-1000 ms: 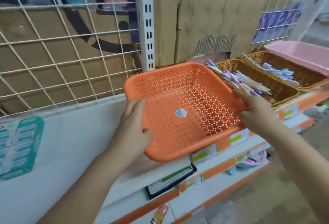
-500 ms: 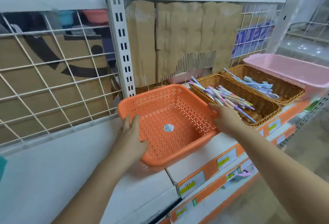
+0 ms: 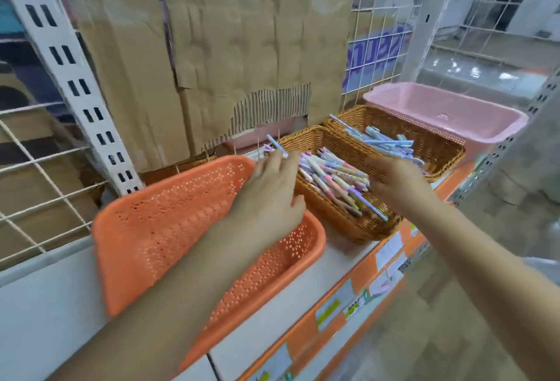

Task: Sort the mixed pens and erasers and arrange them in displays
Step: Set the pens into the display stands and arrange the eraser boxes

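A shop: white slotted shelving (image 3: 75, 83) with orange price-label strips (image 3: 357, 298) along the lower right, baskets of pens (image 3: 336, 180) displayed.

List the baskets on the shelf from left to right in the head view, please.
orange basket → first wicker basket → second wicker basket → pink basket
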